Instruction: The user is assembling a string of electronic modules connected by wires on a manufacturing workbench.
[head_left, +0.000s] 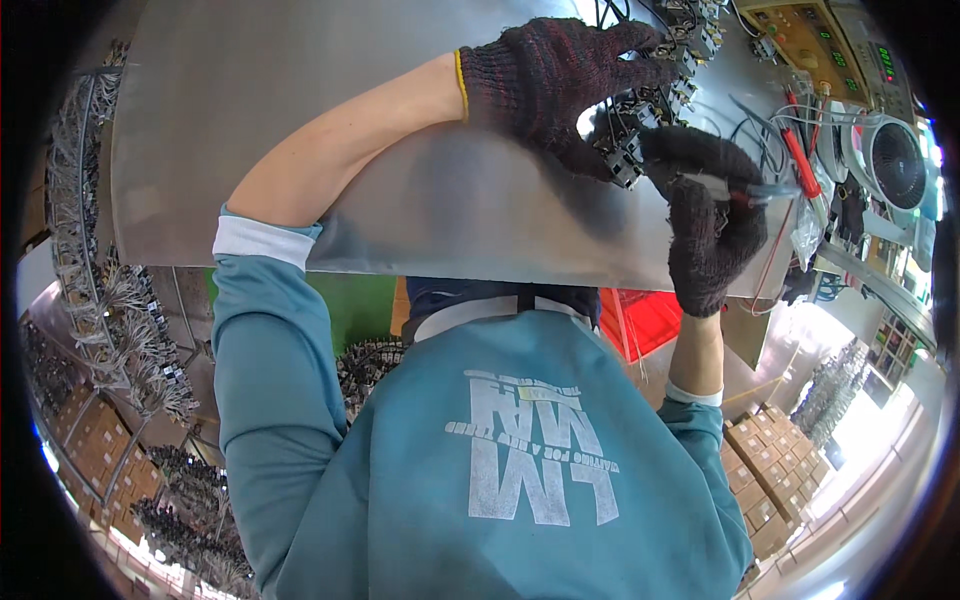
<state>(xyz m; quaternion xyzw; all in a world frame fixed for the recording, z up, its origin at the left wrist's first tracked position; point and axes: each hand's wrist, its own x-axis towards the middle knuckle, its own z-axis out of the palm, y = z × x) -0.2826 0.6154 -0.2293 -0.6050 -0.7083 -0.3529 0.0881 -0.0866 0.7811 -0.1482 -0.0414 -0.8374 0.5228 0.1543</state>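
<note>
A row of small black-and-metal electrical parts [627, 155] with dark wires runs up the metal table toward the far edge. My left hand [565, 85], in a dark knitted glove with a yellow cuff edge, lies spread beside and over the row. Its thumb is by the nearest parts and its fingers reach across those farther up. My right hand [715, 215], in a similar dark glove, is closed on a slim pen-like tool [765, 192] just right of the row's near end. The tool's exact kind is unclear, and its left end is blurred.
Bench instruments [815, 50] with lit displays stand at the far right. Near them are a red-handled tool [800, 160], loose cables and a round white fan [895, 165]. The metal table's [400, 240] near edge is at my waist. Racks of wired parts [90, 270] hang left.
</note>
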